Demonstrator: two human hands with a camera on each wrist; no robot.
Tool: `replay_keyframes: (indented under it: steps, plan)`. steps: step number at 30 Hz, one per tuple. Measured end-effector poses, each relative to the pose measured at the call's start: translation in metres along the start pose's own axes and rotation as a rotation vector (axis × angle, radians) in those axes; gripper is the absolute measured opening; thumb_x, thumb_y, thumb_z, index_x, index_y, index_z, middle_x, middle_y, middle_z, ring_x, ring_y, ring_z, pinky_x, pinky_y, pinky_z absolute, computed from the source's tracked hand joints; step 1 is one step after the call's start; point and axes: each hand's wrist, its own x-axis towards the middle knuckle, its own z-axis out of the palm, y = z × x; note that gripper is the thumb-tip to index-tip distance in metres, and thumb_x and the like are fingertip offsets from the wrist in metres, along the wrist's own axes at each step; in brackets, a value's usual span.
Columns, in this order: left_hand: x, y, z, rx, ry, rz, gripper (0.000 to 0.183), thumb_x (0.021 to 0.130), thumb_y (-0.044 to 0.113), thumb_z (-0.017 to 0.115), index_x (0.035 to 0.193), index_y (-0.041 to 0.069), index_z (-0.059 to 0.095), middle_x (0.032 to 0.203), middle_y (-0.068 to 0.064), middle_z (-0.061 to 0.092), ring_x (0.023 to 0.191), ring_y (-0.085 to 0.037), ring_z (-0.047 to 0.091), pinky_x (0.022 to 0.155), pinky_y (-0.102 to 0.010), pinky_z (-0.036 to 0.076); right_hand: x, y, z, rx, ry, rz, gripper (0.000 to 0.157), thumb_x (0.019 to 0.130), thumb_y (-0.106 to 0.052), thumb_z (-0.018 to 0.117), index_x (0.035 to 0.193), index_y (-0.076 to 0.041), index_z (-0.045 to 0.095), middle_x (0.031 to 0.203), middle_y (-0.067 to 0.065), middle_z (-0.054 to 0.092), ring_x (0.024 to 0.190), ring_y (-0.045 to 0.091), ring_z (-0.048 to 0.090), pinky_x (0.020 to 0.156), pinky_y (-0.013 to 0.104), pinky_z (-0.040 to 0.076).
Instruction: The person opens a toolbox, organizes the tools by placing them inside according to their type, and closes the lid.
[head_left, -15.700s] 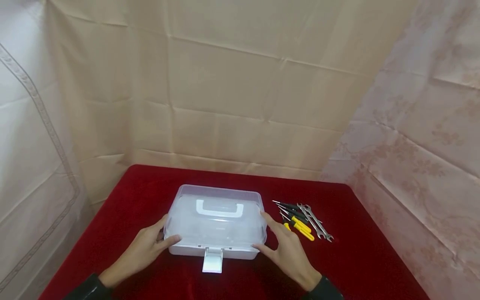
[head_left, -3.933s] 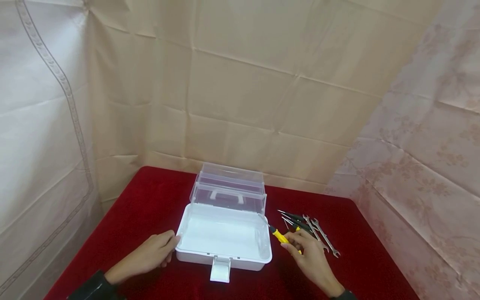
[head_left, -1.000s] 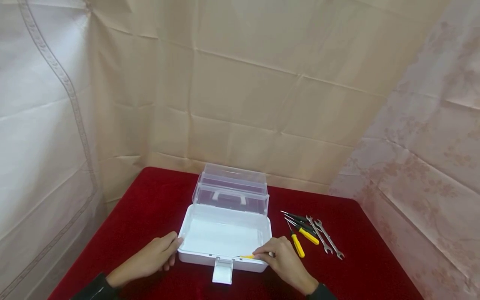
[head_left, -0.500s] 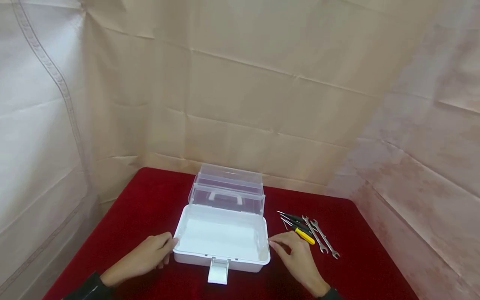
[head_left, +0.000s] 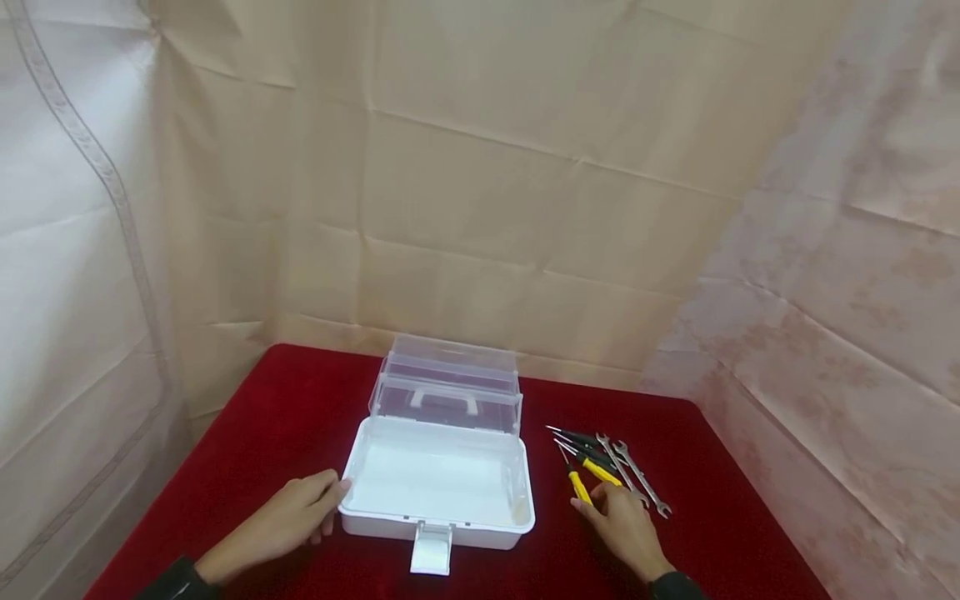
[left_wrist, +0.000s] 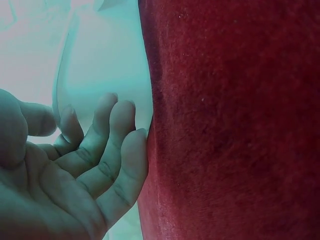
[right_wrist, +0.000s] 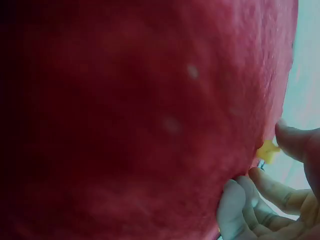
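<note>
A white toolbox (head_left: pixel 435 475) stands with its clear lid (head_left: pixel 446 383) tipped back. At its front left corner my left hand (head_left: pixel 300 508) holds the wall, thumb over the rim; in the left wrist view its curled fingers (left_wrist: pixel 122 155) lie along the outside. To the right of the box, my right hand (head_left: pixel 626 525) is at the handle end of a yellow-handled screwdriver (head_left: pixel 578 487) on the red cloth. The right wrist view shows the thumb at the yellow handle end (right_wrist: pixel 268 151), with a gap to the index finger. The floor close behind the box's front wall is hidden.
Beyond the right hand lie another yellow-handled screwdriver (head_left: pixel 600 472), dark-handled screwdrivers (head_left: pixel 581 438) and two open-end wrenches (head_left: pixel 641 479). The box's front latch (head_left: pixel 432 550) hangs down toward me. Cloth hangings (head_left: pixel 450 208) stand behind and beside the red table (head_left: pixel 300 400).
The right hand has let go of a yellow-handled screwdriver inside the box's front edge and moved right to the tools. Earlier the lid was swung back. The left hand stays at the box corner.
</note>
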Motion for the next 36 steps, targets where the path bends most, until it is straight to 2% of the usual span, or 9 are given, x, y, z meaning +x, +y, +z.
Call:
replay_keyframes:
  steps: [6, 12, 20, 28, 36]
  plan:
    - [0.0, 0.0, -0.002, -0.012, -0.023, -0.015, 0.034, 0.103, 0.039, 0.047, 0.088, 0.008, 0.05, 0.067, -0.003, 0.056, 0.055, -0.017, 0.055, 0.052, -0.03, 0.047, 0.004, 0.001, 0.0, -0.01, 0.006, -0.037, 0.023, 0.083, -0.031, 0.075, 0.083, -0.011, 0.064, 0.071, -0.003, 0.052, 0.063, 0.013, 0.044, 0.057, 0.03, 0.036]
    - [-0.004, 0.0, 0.0, -0.029, -0.029, -0.019, 0.034, 0.103, 0.037, 0.047, 0.088, 0.007, 0.051, 0.066, -0.003, 0.056, 0.054, -0.017, 0.055, 0.051, -0.029, 0.047, -0.002, 0.006, 0.001, 0.002, 0.009, -0.03, 0.02, 0.084, -0.031, 0.075, 0.081, -0.012, 0.068, 0.071, -0.006, 0.056, 0.064, 0.012, 0.046, 0.058, 0.03, 0.038]
    - [-0.002, 0.002, 0.0, 0.001, -0.022, 0.017, 0.036, 0.104, 0.04, 0.045, 0.088, 0.008, 0.051, 0.066, -0.001, 0.056, 0.053, -0.014, 0.055, 0.051, -0.028, 0.046, -0.002, 0.008, -0.008, 0.012, -0.049, -0.003, 0.012, 0.082, -0.02, 0.076, 0.083, -0.009, 0.07, 0.072, -0.004, 0.06, 0.064, 0.013, 0.049, 0.057, 0.03, 0.039]
    - [0.002, 0.004, -0.004, 0.021, -0.024, 0.032, 0.036, 0.104, 0.042, 0.044, 0.09, 0.009, 0.051, 0.067, -0.001, 0.057, 0.054, -0.015, 0.055, 0.051, -0.028, 0.045, 0.001, 0.006, -0.013, 0.016, -0.04, -0.075, 0.01, 0.082, -0.015, 0.076, 0.084, -0.007, 0.07, 0.072, -0.004, 0.059, 0.065, 0.012, 0.048, 0.056, 0.03, 0.039]
    - [-0.002, 0.002, -0.002, -0.005, -0.042, 0.009, 0.036, 0.103, 0.042, 0.044, 0.091, 0.009, 0.051, 0.067, -0.002, 0.057, 0.055, -0.017, 0.056, 0.052, -0.029, 0.046, -0.006, 0.01, -0.013, 0.046, -0.011, -0.048, 0.009, 0.083, -0.014, 0.074, 0.085, -0.006, 0.07, 0.072, -0.004, 0.061, 0.064, 0.011, 0.051, 0.056, 0.03, 0.041]
